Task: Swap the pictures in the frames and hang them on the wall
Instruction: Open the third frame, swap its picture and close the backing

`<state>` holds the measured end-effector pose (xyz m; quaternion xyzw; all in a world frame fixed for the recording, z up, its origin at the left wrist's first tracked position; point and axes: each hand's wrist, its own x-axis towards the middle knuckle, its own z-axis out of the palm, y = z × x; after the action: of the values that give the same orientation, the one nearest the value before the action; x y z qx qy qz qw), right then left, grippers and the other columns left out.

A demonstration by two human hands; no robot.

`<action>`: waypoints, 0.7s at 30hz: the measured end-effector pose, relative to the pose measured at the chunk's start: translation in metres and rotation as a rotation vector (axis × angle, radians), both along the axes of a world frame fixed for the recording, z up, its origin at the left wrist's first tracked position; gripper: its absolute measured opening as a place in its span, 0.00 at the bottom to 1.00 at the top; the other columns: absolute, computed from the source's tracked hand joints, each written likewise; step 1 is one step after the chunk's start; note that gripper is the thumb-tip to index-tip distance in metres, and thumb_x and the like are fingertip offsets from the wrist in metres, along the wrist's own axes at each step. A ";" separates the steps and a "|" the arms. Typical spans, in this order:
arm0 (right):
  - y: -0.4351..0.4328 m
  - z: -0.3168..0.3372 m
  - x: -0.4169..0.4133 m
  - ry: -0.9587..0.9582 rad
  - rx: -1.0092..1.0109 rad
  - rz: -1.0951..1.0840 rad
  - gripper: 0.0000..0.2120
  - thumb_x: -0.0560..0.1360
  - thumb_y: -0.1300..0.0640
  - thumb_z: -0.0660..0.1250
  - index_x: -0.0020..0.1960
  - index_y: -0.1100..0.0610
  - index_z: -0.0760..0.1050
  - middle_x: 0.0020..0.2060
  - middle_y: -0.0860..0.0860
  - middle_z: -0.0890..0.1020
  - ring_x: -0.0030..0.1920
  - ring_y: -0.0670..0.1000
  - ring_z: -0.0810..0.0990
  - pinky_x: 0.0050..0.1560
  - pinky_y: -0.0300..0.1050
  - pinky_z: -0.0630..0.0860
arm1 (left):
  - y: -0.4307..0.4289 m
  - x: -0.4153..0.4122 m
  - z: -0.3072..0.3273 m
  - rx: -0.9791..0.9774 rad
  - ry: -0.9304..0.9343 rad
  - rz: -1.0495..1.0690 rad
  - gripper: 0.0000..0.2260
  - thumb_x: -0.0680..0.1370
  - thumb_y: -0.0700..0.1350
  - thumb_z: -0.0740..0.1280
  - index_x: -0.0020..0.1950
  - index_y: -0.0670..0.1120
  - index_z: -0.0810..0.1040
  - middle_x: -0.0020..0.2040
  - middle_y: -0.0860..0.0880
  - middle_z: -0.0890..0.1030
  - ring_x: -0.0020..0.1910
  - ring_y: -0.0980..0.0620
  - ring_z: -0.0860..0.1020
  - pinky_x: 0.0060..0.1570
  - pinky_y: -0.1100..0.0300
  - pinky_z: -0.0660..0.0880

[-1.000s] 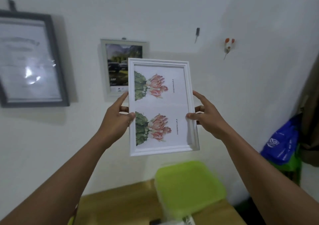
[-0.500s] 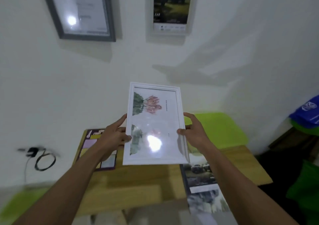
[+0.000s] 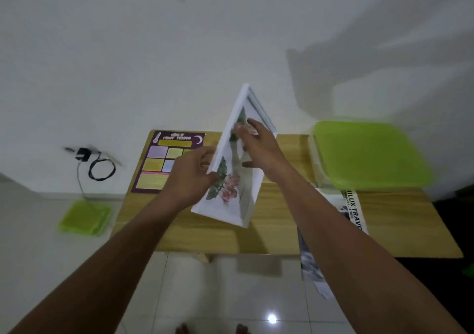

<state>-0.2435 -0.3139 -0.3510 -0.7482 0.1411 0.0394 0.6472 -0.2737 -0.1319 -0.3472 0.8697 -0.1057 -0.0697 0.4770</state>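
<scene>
Lowered from wall height and tilted on edge: white picture frame [image 3: 232, 179] above tabletop [image 3: 282, 236]; left hand [image 3: 191, 177] gripped its left edge, right hand [image 3: 260, 149] lay open-fingered across the glass.

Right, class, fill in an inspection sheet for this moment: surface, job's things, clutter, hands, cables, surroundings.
Surface: wooden table, partly covered.
Job's things: white picture frame with a flower print, tilted on edge above the table.
Clutter: purple chart at the left end; green lid on a clear box at the right end; car poster hanging over the front edge.
Hands: left hand grips the frame's left edge; right hand lies across its glass.
Cables: black charger with looped cord on the wall.
Surroundings: white wall, tiled floor, green tray on it.
</scene>
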 end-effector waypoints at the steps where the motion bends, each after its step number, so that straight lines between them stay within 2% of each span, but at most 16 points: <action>1: 0.003 0.003 0.002 0.007 0.013 0.013 0.30 0.74 0.41 0.70 0.72 0.43 0.65 0.63 0.50 0.77 0.57 0.54 0.80 0.48 0.59 0.83 | -0.002 -0.003 -0.002 0.004 -0.022 -0.017 0.26 0.70 0.34 0.72 0.66 0.50 0.75 0.51 0.54 0.83 0.45 0.65 0.80 0.43 0.72 0.77; 3: 0.006 0.003 0.005 -0.007 0.024 -0.001 0.35 0.72 0.48 0.74 0.74 0.44 0.61 0.59 0.50 0.79 0.53 0.52 0.81 0.44 0.57 0.84 | -0.007 -0.007 -0.005 -0.012 -0.040 -0.034 0.26 0.69 0.34 0.72 0.66 0.49 0.76 0.51 0.54 0.83 0.46 0.66 0.80 0.40 0.76 0.73; 5: 0.005 0.002 0.006 -0.017 0.020 -0.045 0.34 0.73 0.55 0.72 0.74 0.44 0.59 0.54 0.52 0.79 0.50 0.54 0.82 0.41 0.57 0.84 | -0.013 -0.012 -0.011 -0.026 -0.052 -0.049 0.26 0.69 0.35 0.73 0.65 0.50 0.77 0.51 0.58 0.82 0.47 0.67 0.80 0.42 0.77 0.73; 8: -0.002 -0.004 0.007 -0.044 -0.076 -0.116 0.27 0.75 0.56 0.66 0.71 0.48 0.62 0.50 0.55 0.78 0.47 0.58 0.82 0.37 0.55 0.84 | -0.028 -0.019 -0.022 -0.042 -0.068 -0.087 0.23 0.69 0.42 0.76 0.64 0.52 0.78 0.52 0.59 0.82 0.48 0.66 0.80 0.50 0.68 0.77; 10: -0.009 -0.008 0.008 -0.047 -0.139 -0.143 0.27 0.76 0.57 0.63 0.73 0.47 0.62 0.50 0.53 0.79 0.44 0.55 0.81 0.34 0.49 0.80 | -0.034 -0.019 -0.032 -0.064 -0.047 -0.090 0.20 0.72 0.47 0.74 0.63 0.52 0.78 0.53 0.57 0.83 0.47 0.65 0.80 0.49 0.69 0.76; 12: -0.021 -0.014 0.007 -0.026 -0.145 -0.163 0.28 0.76 0.58 0.61 0.75 0.46 0.61 0.51 0.52 0.80 0.41 0.50 0.80 0.33 0.42 0.74 | -0.032 -0.010 -0.042 -0.035 -0.048 -0.016 0.17 0.75 0.50 0.71 0.64 0.52 0.78 0.54 0.54 0.82 0.49 0.63 0.79 0.50 0.66 0.76; 14: -0.033 -0.019 0.003 0.005 -0.098 -0.178 0.27 0.77 0.61 0.60 0.73 0.44 0.61 0.43 0.50 0.79 0.34 0.47 0.77 0.29 0.39 0.73 | -0.021 0.010 -0.056 0.059 -0.048 0.117 0.17 0.78 0.50 0.68 0.67 0.52 0.75 0.60 0.51 0.79 0.57 0.55 0.76 0.56 0.56 0.75; 15: -0.040 -0.023 0.001 0.026 -0.069 -0.182 0.27 0.77 0.62 0.59 0.72 0.43 0.62 0.40 0.50 0.78 0.32 0.47 0.75 0.29 0.40 0.72 | -0.015 0.021 -0.062 0.115 -0.012 0.170 0.19 0.78 0.49 0.67 0.69 0.51 0.73 0.64 0.48 0.77 0.61 0.51 0.74 0.59 0.53 0.72; 17: -0.050 -0.035 -0.002 0.061 -0.002 -0.181 0.27 0.76 0.63 0.59 0.71 0.42 0.64 0.39 0.53 0.78 0.32 0.51 0.74 0.31 0.44 0.73 | -0.003 0.043 -0.073 0.187 0.130 0.186 0.23 0.79 0.47 0.66 0.74 0.50 0.67 0.69 0.46 0.73 0.66 0.45 0.72 0.62 0.52 0.69; 19: -0.058 -0.051 -0.003 0.081 0.091 -0.187 0.28 0.74 0.66 0.59 0.70 0.42 0.65 0.40 0.55 0.79 0.33 0.52 0.75 0.32 0.44 0.73 | 0.003 0.059 -0.081 0.129 0.280 0.125 0.23 0.79 0.44 0.65 0.74 0.51 0.66 0.67 0.45 0.75 0.63 0.44 0.75 0.60 0.52 0.72; 21: -0.064 -0.065 -0.003 0.107 0.162 -0.204 0.29 0.73 0.68 0.59 0.69 0.44 0.66 0.37 0.54 0.79 0.32 0.51 0.74 0.31 0.43 0.73 | 0.006 0.068 -0.088 0.018 0.382 0.084 0.23 0.79 0.42 0.66 0.73 0.51 0.67 0.62 0.45 0.79 0.55 0.45 0.79 0.52 0.53 0.77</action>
<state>-0.2463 -0.3777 -0.4160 -0.6720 0.2468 0.0245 0.6978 -0.2060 -0.1263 -0.4351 0.8486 0.0237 -0.2142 0.4832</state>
